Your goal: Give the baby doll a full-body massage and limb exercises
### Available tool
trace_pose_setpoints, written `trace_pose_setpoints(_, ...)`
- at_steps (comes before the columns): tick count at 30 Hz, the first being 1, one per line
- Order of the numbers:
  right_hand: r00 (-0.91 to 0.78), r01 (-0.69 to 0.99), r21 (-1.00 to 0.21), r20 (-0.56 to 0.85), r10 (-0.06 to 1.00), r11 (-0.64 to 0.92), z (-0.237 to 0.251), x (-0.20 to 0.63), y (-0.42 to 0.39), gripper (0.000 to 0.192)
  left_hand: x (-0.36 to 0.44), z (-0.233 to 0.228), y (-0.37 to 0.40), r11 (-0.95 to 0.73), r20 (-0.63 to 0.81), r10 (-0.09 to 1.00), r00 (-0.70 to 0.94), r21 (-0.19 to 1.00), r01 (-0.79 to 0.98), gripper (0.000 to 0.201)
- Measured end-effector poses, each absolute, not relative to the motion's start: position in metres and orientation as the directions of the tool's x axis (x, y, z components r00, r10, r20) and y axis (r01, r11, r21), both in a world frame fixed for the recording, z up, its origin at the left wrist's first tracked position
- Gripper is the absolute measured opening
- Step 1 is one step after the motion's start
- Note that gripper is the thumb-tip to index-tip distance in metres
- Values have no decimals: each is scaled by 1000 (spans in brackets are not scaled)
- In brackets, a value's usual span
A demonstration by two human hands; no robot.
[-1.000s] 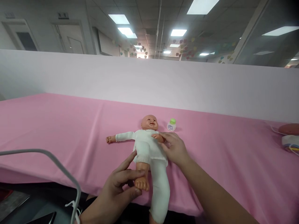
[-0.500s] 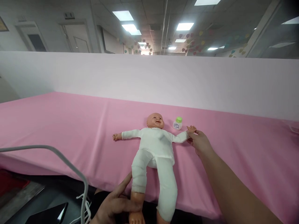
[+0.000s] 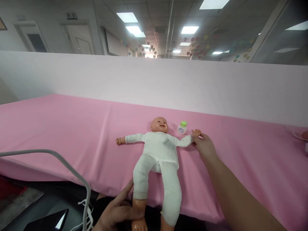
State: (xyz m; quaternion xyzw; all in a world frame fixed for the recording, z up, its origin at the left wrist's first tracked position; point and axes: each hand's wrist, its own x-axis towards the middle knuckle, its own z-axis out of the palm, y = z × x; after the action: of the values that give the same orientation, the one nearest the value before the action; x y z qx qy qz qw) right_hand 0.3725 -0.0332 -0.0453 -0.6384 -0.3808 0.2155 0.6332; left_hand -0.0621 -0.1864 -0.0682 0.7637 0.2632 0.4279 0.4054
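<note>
A baby doll [image 3: 160, 147] in a white top and white leggings lies face up on the pink sheet, its head away from me and its arms spread. My left hand [image 3: 117, 210] grips the doll's lower leg on the left, the thumb across the bare ankle and the index finger stretched along the legging. With my right hand [image 3: 204, 146] I hold the doll's wrist on the right, just below its small fingers. Between the doll's head and that wrist stands a small clear bottle [image 3: 182, 128] with a green cap, touched by neither hand.
A pink sheet [image 3: 79, 128] covers the surface, with a white panel [image 3: 144, 83] behind it. At lower left a grey cable or tube [image 3: 64, 165] arches over a dark phone [image 3: 48, 221]. Part of a clear container [image 3: 299, 134] shows at the right edge.
The doll's leg in my left hand has shifted slightly to the left. Both hands keep their hold. The view has turned a little, showing more at the right edge.
</note>
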Motion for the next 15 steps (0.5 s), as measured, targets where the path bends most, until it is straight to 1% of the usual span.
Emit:
trace_pose_setpoints(2, 632, 376, -924, 310, 711, 69, -33, 355, -42, 58, -59, -55, -184, -573, 459, 737, 496, 814, 98, 44)
trace_pose_setpoints(4, 566, 510, -851, 438, 698, 121, -22, 332, -51, 55, -54, -42, -179, -572, 435, 742, 510, 807, 145, 45)
trace_pose_setpoints(6, 399, 637, -735, 574, 715, 235, -15, 308, -59, 46, -46, -32, -173, -586, 445, 723, 528, 800, 127, 44)
trace_pose_setpoints(8, 196, 751, -569, 676, 711, 335, -13, 288, -64, 39, -37, -26, -165, -568, 437, 712, 549, 818, 86, 40)
trace_pose_setpoints(10, 8, 810, -407, 727, 686, 421, -16, 274, -66, 36, -27, -21, -158, -515, 393, 719, 573, 855, 60, 35)
trace_pose_setpoints(11, -69, 818, -345, 737, 673, 461, -18, 268, -66, 34, -23, -19, -155, -490, 370, 723, 583, 870, 56, 33)
trace_pose_setpoints(13, -184, 808, -267, 733, 655, 526, -23, 261, -66, 34, -15, -15, -150, -466, 336, 731, 594, 881, 76, 32)
trace_pose_setpoints(15, -247, 798, -228, 721, 647, 558, -25, 257, -67, 34, -10, -12, -146, -468, 321, 746, 583, 876, 116, 32)
